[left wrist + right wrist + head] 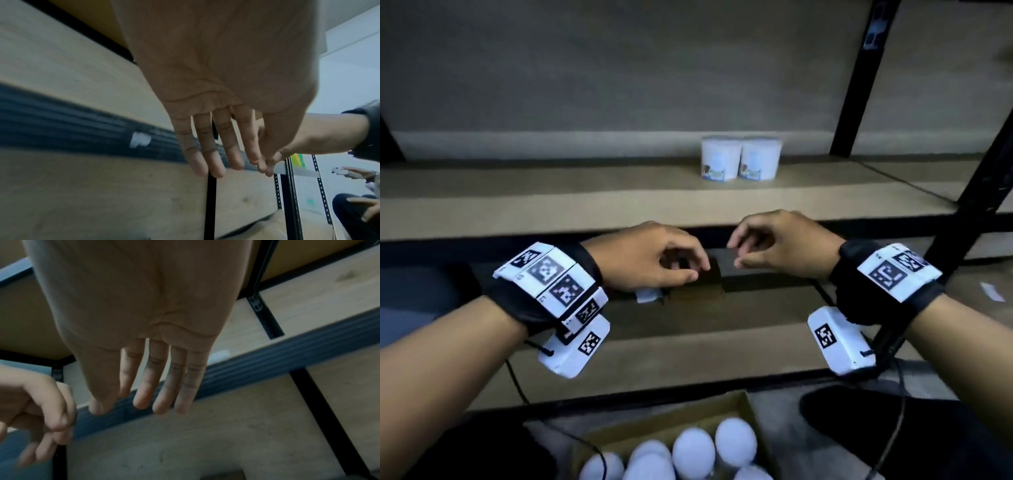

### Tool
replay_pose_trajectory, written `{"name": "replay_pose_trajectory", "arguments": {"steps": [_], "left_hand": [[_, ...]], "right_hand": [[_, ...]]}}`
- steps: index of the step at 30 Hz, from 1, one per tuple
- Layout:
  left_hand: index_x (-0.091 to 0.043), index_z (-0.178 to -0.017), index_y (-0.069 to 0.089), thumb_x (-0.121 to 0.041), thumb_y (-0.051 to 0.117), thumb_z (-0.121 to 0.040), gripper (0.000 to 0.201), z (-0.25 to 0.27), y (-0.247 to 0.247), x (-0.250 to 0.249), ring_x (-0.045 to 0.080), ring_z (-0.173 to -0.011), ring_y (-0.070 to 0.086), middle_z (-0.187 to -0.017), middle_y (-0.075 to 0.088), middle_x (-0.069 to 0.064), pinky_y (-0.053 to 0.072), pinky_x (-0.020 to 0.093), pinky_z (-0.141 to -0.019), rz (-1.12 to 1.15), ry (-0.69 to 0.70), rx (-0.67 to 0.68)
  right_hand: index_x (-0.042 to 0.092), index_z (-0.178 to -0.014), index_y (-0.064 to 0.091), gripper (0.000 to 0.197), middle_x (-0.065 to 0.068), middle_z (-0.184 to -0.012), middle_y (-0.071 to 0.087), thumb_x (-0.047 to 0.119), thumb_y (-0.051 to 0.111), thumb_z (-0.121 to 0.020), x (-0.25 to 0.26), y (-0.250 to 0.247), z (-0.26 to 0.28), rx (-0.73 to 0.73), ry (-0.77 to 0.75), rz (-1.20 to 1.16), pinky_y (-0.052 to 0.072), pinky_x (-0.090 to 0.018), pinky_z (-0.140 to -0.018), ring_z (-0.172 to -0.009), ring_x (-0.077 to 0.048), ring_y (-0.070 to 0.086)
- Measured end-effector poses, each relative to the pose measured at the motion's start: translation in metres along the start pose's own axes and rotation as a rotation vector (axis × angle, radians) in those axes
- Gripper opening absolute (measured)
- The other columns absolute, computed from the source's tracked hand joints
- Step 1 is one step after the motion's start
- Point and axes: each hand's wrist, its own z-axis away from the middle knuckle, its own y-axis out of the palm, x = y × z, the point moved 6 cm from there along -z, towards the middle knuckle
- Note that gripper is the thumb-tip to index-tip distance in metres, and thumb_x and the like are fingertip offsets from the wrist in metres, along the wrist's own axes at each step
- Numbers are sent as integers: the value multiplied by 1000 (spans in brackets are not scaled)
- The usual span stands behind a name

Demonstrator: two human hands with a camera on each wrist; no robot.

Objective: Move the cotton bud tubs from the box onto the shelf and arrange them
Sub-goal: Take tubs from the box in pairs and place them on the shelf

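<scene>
Two white cotton bud tubs [740, 157] stand side by side, touching, toward the back of the upper shelf [551, 205]. Several more white tubs [693, 450] sit in an open cardboard box [739, 402] at the bottom of the head view, seen from above. My left hand [654, 260] and right hand [780, 245] hover empty in front of the shelf's front edge, between the box and the shelf, fingers relaxed. The wrist views show my left fingers [207, 152] and right fingers [162, 386] extended, holding nothing.
Black metal uprights [859, 78] frame the shelving on the right. A lower shelf board [688, 346] lies under my hands, with a dark crossbar. A cable [517, 377] trails from the left wrist. Another person's hands [362, 175] show at the far right of the left wrist view.
</scene>
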Motion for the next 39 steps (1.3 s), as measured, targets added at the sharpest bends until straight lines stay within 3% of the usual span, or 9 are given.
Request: {"name": "replay_pose_trajectory", "arguments": {"steps": [6, 10, 14, 16, 21, 26, 30, 36, 39], "left_hand": [[-29, -109, 69, -31, 68, -88, 21, 49, 88, 50, 5, -85, 66, -102, 66, -15, 55, 30, -80, 42, -129, 117], [-33, -107, 67, -34, 66, -85, 22, 78, 135, 85, 4, -83, 64, -105, 64, -17, 55, 30, -79, 64, -280, 213], [-23, -110, 68, -26, 68, -86, 24, 109, 180, 111, 14, -86, 67, -106, 64, -12, 54, 24, -78, 109, -365, 316], [-21, -111, 68, -28, 69, -86, 26, 124, 202, 123, 17, -87, 67, -105, 66, -8, 54, 28, -81, 132, -413, 364], [-22, -122, 63, -34, 73, -83, 41, 168, 254, 145, 16, -98, 57, -118, 61, 1, 44, 24, -86, 101, -529, 502], [-25, -143, 45, -45, 81, -73, 81, 211, 293, 156, 23, -120, 52, -134, 49, 2, 43, 32, -101, 55, -611, 613], [-27, -151, 30, -48, 85, -67, 103, 231, 310, 163, 20, -121, 47, -147, 37, 1, 41, 31, -101, 133, -666, 651], [-44, -143, 15, -63, 85, -38, 128, 244, 330, 169, 24, -128, 45, -148, 32, 0, 44, 43, -105, 26, -652, 664], [-44, -140, 8, -54, 89, -39, 129, 243, 339, 164, 30, -134, 38, -148, 23, 3, 43, 49, -105, -60, -610, 688]], "right_hand": [[27, -93, 73, 25, 8, -83, 74, 28, 87, -73, -14, 104, 21, 150, -8, -59, 45, -4, -70, -74, 5, 66], [30, -91, 73, 25, 7, -84, 73, 26, 88, -72, -35, 170, 26, 232, 56, -134, 50, -9, -74, -75, 0, 66], [31, -93, 72, 22, 8, -86, 71, 26, 84, -75, -50, 232, 30, 319, 101, -171, 50, -16, -74, -73, -4, 64], [29, -95, 71, 23, 8, -87, 71, 30, 84, -76, -56, 263, 34, 357, 127, -174, 50, -19, -74, -70, -1, 62], [30, -112, 67, 43, 3, -104, 69, 46, 82, -74, -59, 328, 49, 421, 156, -157, 49, -25, -90, -97, -10, 63], [38, -135, 47, 83, -1, -132, 53, 69, 74, -63, -59, 369, 71, 519, 148, -46, 42, -35, -104, -122, -20, 52], [28, -154, 25, 110, -6, -156, 28, 63, 81, -65, -56, 388, 85, 634, 130, 32, 33, -34, -113, -140, -24, 36], [30, -155, 17, 117, -5, -153, 27, 62, 82, -63, -46, 409, 100, 691, 56, 90, 34, -34, -112, -140, -24, 35], [30, -155, 18, 118, -3, -150, 30, 63, 82, -61, -44, 417, 103, 688, 22, 119, 38, -37, -111, -138, -24, 38]]}}
